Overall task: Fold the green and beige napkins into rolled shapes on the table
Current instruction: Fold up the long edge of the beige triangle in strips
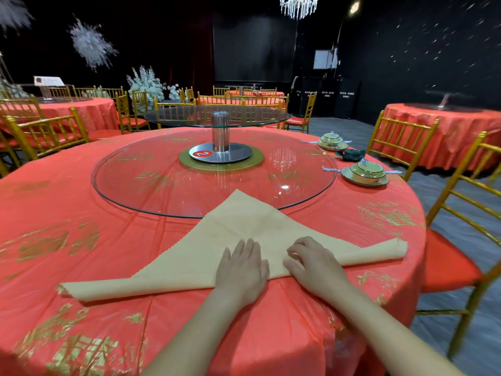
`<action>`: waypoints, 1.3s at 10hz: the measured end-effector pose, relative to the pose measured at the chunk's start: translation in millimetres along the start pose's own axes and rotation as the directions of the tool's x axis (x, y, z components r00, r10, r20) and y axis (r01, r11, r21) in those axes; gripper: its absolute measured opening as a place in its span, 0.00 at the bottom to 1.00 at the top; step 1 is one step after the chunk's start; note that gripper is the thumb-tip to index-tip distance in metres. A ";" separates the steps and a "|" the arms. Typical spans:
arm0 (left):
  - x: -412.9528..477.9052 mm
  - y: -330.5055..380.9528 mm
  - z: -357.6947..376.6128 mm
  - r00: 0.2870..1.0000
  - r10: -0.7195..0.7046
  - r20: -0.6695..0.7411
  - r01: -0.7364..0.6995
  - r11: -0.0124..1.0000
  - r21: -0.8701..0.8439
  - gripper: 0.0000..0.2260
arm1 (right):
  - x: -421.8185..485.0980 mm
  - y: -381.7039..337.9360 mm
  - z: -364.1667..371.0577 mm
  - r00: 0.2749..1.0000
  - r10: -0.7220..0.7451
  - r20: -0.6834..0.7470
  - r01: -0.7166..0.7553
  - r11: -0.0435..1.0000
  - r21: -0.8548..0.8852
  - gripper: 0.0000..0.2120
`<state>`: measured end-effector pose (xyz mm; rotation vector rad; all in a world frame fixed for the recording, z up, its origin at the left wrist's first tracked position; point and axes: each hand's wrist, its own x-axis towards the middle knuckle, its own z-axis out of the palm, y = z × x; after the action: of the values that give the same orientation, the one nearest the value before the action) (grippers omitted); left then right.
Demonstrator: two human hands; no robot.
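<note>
**Left hand (242, 270) and right hand (311, 263) on the beige cloth napkin (238, 229)**

Two bare forearms come in from six o'clock and both hands lie on the napkin, close to each other but not touching. The left hand is flat, its fingers straight and together, and it presses the cloth down near the middle of the long near edge. The right hand has its fingers curled, and with the thumb they grip the thick fold just to the three o'clock side.

The beige cloth napkin is folded to a wide triangle. It lies at the six o'clock part of the round table with the red and gold tablecloth (81, 240). Its tip points to twelve o'clock and lies over the rim of the big round glass turntable (162, 180). The arm toward three o'clock looks thicker, as if rolled.

At about two o'clock, near the table's edge, a dark green napkin (352, 154) lies bunched between two covered yellow-green bowls on plates (366, 173). Gold chairs with red seats (401, 142) stand around the table.
</note>
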<state>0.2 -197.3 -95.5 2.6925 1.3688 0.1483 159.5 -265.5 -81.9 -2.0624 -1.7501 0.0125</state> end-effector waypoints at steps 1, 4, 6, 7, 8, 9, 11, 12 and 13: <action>0.9 1.0 -1.8 1.000 0.001 -0.002 -0.001 1.000 -0.008 0.25 | 3.4 -20.8 10.7 0.999 -0.014 0.038 0.017 0.998 -0.061 0.20; 2.4 0.2 2.8 1.000 0.001 -0.031 -0.001 1.000 -0.004 0.25 | 0.5 -4.0 20.9 0.943 0.311 0.121 -0.280 0.934 -0.221 0.33; 2.4 -0.8 2.3 1.000 0.002 -0.023 -0.002 1.000 -0.022 0.25 | -0.6 29.8 3.9 0.934 0.330 0.140 -0.294 0.928 -0.227 0.33; 2.2 -0.6 2.0 1.000 0.003 -0.025 -0.003 1.000 -0.015 0.25 | -1.5 45.8 -3.4 0.943 0.287 0.166 -0.245 0.941 -0.234 0.32; 2.1 -0.5 2.1 1.000 -0.002 -0.026 0.002 1.000 -0.009 0.25 | -1.6 73.3 -14.4 0.953 0.233 0.193 -0.180 0.950 -0.255 0.32; 1.7 -0.6 1.9 1.000 -0.002 -0.028 0.002 1.000 -0.004 0.25 | -1.3 93.4 -21.5 0.952 0.229 0.201 -0.173 0.950 -0.261 0.31; 0.4 -0.7 1.5 1.000 -0.004 -0.012 0.004 1.000 -0.003 0.25 | 0.8 124.7 -34.0 0.949 0.148 0.277 -0.087 0.971 -0.222 0.29; 0.1 0.1 0.4 1.000 -0.008 -0.003 0.008 1.000 0.009 0.25 | 0.5 139.4 -39.2 0.948 0.178 0.263 -0.117 0.966 -0.231 0.31; 0.5 0.9 0.2 1.000 -0.013 0.007 0.013 1.000 0.008 0.25 | -0.7 149.3 -45.6 0.932 0.268 0.244 -0.199 0.941 -0.273 0.32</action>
<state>1.2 -197.4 -95.6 2.6873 1.3884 0.1317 312.2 -296.7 -89.7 -2.5495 -1.7185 0.1761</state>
